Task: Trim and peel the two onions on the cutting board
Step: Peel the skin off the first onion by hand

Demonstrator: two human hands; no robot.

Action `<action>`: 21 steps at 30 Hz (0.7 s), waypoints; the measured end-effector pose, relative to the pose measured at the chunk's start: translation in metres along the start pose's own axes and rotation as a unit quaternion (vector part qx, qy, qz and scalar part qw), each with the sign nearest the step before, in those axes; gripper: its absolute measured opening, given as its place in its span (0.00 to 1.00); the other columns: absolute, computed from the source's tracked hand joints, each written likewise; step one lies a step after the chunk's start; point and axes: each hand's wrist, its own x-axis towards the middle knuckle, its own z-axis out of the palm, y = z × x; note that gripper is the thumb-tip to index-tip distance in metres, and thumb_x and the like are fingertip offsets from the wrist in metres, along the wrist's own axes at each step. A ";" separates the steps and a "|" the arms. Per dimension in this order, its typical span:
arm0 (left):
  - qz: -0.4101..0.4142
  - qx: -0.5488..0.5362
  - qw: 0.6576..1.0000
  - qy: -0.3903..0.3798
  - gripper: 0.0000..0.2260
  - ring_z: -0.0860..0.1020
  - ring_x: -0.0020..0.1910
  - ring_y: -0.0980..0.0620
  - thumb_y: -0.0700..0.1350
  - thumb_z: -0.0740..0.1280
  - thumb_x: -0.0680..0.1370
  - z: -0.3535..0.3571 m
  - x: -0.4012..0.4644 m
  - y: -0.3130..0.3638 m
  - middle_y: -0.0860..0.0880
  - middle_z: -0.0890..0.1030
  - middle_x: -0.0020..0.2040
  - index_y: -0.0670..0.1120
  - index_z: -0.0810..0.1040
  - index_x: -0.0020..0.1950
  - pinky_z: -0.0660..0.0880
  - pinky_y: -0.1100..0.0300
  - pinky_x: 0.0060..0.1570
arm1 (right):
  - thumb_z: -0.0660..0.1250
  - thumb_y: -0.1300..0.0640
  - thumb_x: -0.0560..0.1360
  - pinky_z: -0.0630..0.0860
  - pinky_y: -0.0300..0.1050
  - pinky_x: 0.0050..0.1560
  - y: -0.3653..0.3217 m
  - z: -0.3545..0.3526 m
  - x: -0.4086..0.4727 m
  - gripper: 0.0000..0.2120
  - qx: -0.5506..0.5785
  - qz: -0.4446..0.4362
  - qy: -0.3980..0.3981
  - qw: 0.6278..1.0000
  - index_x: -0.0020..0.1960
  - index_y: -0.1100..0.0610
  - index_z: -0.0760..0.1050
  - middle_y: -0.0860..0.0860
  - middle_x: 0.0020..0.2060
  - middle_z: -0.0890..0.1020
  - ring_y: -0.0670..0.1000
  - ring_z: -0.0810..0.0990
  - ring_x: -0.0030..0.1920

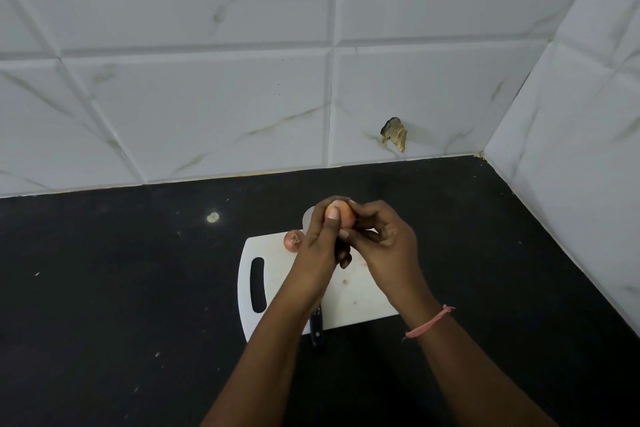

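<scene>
1. Near edge: knife (317, 324) lying idle, partly on cutting board (360, 302).
2. Above board: left hand (320, 246) and right hand (384, 239) pinching first onion (343, 213), seemingly mid-peel.
3. Far left on board: second onion (293, 240), apparently unpeeled, probably left to do.

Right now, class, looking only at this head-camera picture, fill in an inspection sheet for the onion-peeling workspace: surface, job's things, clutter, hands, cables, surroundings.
Surface: black stone countertop, flecked with pale specks.
Job's things: white plastic cutting board with a handle slot; small orange-skinned onion held above it; second small onion resting on the board's far edge; black-handled knife lying partly under the left forearm.
Clutter: small peel bits on the board; pale spot on the counter.
Hands: left hand and right hand both grip the held onion.
Cables: nothing seen.
Surroundings: white marble-look wall tiles; broken hole in one tile.
</scene>
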 end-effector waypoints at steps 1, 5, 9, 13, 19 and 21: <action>-0.010 -0.020 0.999 0.025 0.17 0.75 0.41 0.51 0.56 0.51 0.84 0.003 0.001 -0.001 0.41 0.79 0.49 0.50 0.75 0.61 0.75 0.60 0.39 | 0.75 0.66 0.68 0.81 0.41 0.49 0.000 0.004 -0.002 0.14 -0.003 -0.002 0.007 1.000 0.52 0.58 0.79 0.48 0.46 0.83 0.47 0.83 0.49; -0.022 -0.042 0.997 0.066 0.19 0.81 0.54 0.45 0.56 0.51 0.84 0.006 0.003 -0.003 0.42 0.81 0.54 0.49 0.77 0.60 0.78 0.54 0.53 | 0.75 0.66 0.69 0.79 0.36 0.49 -0.003 0.007 -0.005 0.15 -0.027 -0.019 0.011 0.999 0.53 0.56 0.78 0.47 0.48 0.82 0.43 0.82 0.49; -0.006 -0.035 0.996 0.080 0.18 0.80 0.46 0.46 0.58 0.51 0.84 0.007 0.003 -0.001 0.44 0.81 0.54 0.54 0.78 0.64 0.75 0.57 0.40 | 0.71 0.62 0.74 0.79 0.40 0.54 -0.008 0.003 0.000 0.19 0.004 0.015 -0.060 0.998 0.62 0.50 0.72 0.44 0.57 0.79 0.44 0.80 0.57; 0.022 0.018 0.998 0.051 0.16 0.70 0.32 0.58 0.52 0.54 0.85 -0.003 0.004 0.002 0.51 0.76 0.42 0.57 0.77 0.67 0.71 0.64 0.32 | 0.64 0.59 0.79 0.79 0.40 0.48 -0.011 -0.002 0.001 0.13 0.119 0.103 -0.059 0.986 0.63 0.52 0.73 0.44 0.56 0.80 0.46 0.81 0.54; 0.065 0.046 0.994 0.076 0.14 0.78 0.39 0.56 0.43 0.63 0.82 -0.006 0.003 -0.002 0.50 0.81 0.56 0.56 0.78 0.65 0.76 0.65 0.39 | 0.61 0.50 0.77 0.78 0.50 0.50 -0.004 -0.001 0.007 0.15 0.201 0.178 -0.044 0.962 0.62 0.51 0.74 0.55 0.58 0.79 0.57 0.81 0.55; 0.085 0.059 0.990 0.094 0.14 0.81 0.48 0.56 0.43 0.65 0.81 -0.005 0.003 -0.002 0.53 0.81 0.57 0.59 0.79 0.62 0.79 0.63 0.43 | 0.61 0.49 0.77 0.78 0.52 0.49 -0.004 -0.001 0.007 0.14 0.209 0.178 -0.037 0.961 0.62 0.50 0.72 0.55 0.58 0.79 0.58 0.81 0.54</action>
